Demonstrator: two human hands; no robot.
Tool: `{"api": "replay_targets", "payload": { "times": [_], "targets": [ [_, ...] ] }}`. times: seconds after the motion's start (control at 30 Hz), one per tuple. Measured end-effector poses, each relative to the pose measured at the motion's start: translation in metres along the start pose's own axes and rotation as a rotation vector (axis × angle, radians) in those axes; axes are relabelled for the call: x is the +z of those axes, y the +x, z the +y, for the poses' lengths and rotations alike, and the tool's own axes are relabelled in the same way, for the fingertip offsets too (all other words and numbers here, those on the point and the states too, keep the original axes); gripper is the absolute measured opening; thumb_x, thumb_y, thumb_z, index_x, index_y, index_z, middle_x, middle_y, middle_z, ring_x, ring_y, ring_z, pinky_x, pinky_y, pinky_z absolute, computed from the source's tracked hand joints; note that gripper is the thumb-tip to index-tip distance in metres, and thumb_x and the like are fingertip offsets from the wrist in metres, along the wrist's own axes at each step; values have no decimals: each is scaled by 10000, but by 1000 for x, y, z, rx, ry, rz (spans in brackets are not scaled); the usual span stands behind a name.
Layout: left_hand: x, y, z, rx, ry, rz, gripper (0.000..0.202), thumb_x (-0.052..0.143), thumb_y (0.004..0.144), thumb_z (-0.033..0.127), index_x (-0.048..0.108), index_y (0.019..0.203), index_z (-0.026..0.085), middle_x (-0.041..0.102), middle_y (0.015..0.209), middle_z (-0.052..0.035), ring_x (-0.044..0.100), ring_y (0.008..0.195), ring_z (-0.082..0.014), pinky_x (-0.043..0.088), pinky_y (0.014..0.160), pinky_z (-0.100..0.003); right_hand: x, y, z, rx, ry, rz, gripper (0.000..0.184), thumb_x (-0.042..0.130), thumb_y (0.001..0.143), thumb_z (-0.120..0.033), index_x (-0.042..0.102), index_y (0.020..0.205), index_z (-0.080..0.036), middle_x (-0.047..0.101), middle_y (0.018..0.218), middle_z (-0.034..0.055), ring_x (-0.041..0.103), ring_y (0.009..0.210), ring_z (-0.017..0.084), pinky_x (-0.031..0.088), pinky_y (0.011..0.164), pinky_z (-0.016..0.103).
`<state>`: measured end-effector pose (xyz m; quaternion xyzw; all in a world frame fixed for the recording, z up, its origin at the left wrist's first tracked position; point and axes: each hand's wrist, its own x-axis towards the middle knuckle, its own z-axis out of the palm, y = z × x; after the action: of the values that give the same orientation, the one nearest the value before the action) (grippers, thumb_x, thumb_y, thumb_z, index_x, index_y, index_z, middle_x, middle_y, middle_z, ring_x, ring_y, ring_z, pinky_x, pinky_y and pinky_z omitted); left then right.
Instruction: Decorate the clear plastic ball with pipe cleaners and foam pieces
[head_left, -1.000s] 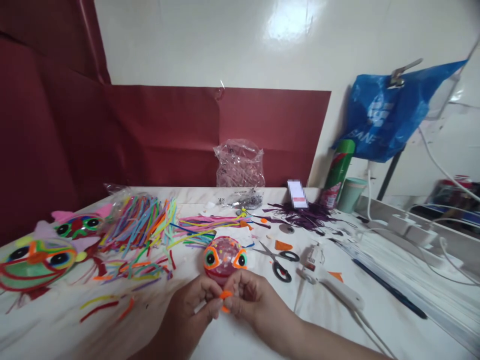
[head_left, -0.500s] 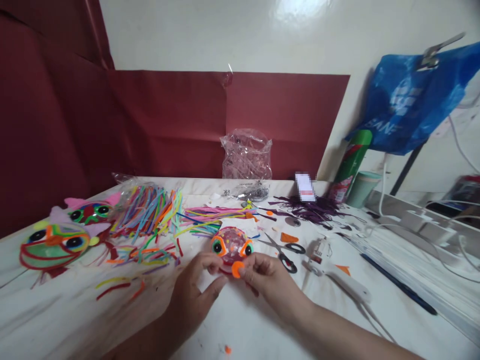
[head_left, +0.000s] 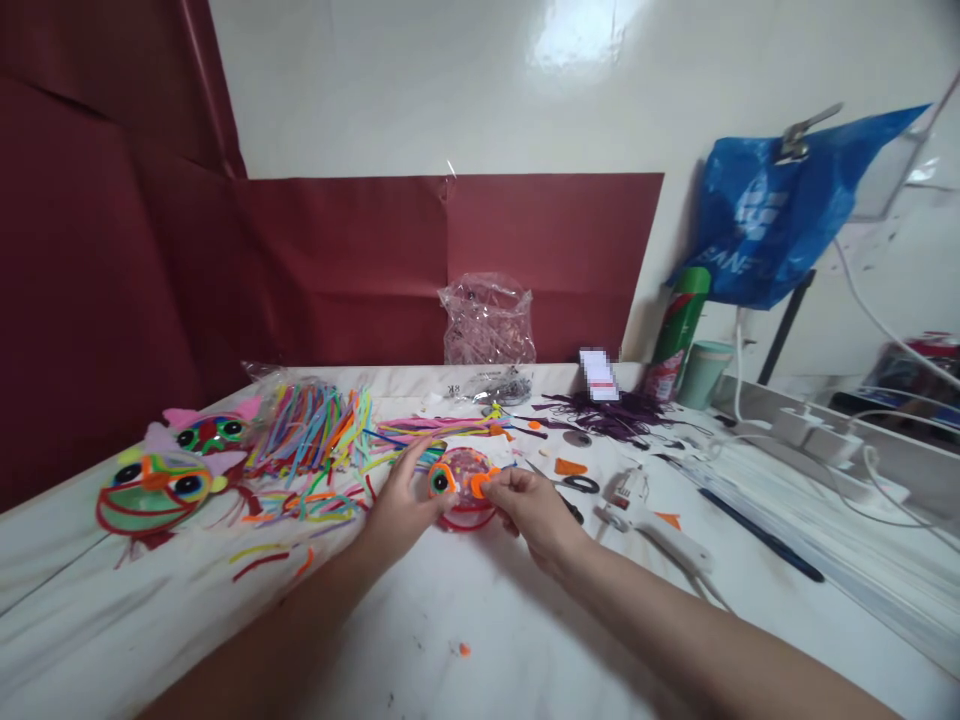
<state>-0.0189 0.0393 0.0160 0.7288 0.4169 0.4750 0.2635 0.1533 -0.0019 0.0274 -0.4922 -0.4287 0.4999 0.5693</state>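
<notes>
A small clear plastic craft face (head_left: pixel 463 464), edged with red and orange pipe cleaner and fitted with round black-centred eyes, stands on the table in front of me. My left hand (head_left: pixel 403 505) grips its left side, thumb low by the eye and fingers behind. Between the thumb and forefinger of my right hand (head_left: pixel 534 512) is an orange disc (head_left: pixel 479 485), held up against the front of the face, where it and my fingers hide the right eye. Just behind my right hand lie black-handled scissors (head_left: pixel 580 484), partly covered by it.
A hot glue gun (head_left: pixel 628 492) and its cord lie to the right, near a dark blue stick (head_left: pixel 761 535). Pipe cleaners (head_left: pixel 307 430) are heaped at left, beside two finished-looking craft faces (head_left: pixel 154 497). Purple strips (head_left: pixel 615 415) and a phone (head_left: pixel 598 375) are at the back.
The orange disc has gone up from below the mouth to the middle of the face. My left hand has closed in around the face's left side. The camera view has shifted.
</notes>
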Motion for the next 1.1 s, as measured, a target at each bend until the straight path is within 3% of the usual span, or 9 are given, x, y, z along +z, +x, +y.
{"api": "replay_targets", "payload": {
  "times": [0.13,0.27,0.33,0.4,0.57,0.77,1.1],
  "targets": [
    [-1,13,6,6,-121,-100,610,681,627,206,534,1219,227,497,1332,-76,393,1275,-275,302,1061,-418,1,-1,1,-23,3,45,253,699,587,-340,520,583,-162,407,405,-95,285,369,36,197,388,195],
    [-1,26,8,-23,-236,-11,376,567,747,278,616,1111,203,614,1185,-73,493,1189,-257,353,1021,-407,0,-1,-1,-43,17,74,242,671,611,-343,510,593,-163,395,419,-96,264,376,33,175,397,194],
    [1,27,4,-27,-250,-4,351,542,775,315,626,1091,189,622,1172,-81,523,1154,-253,368,1006,-405,2,-1,1,-46,18,75,244,669,614,-346,508,594,-165,384,419,-98,251,378,34,166,398,196],
    [4,24,-5,-3,-230,-2,357,562,771,346,629,1083,186,595,1217,-88,496,1185,-252,344,1028,-401,4,-1,4,-54,4,70,244,672,619,-344,508,589,-166,376,419,-98,248,384,37,170,401,199],
    [14,9,-20,49,-194,124,399,453,853,418,579,1158,196,483,1345,-88,369,1296,-224,264,1083,-383,9,-1,10,-111,-82,68,252,657,642,-352,506,551,-172,372,412,-87,268,405,55,190,411,213],
    [23,4,-14,-1,-213,-10,452,506,824,424,522,1205,181,539,1278,-95,463,1215,-232,342,1028,-359,8,-1,9,-132,-117,95,260,653,634,-382,542,560,-159,407,417,-72,282,415,63,187,417,218],
    [29,-2,-12,19,-148,64,519,678,651,254,526,1144,198,530,1215,-92,476,1171,-261,352,1001,-400,10,-7,12,-110,-44,95,300,702,601,-405,533,545,-163,435,405,-66,312,389,58,216,407,210]
  ]
}}
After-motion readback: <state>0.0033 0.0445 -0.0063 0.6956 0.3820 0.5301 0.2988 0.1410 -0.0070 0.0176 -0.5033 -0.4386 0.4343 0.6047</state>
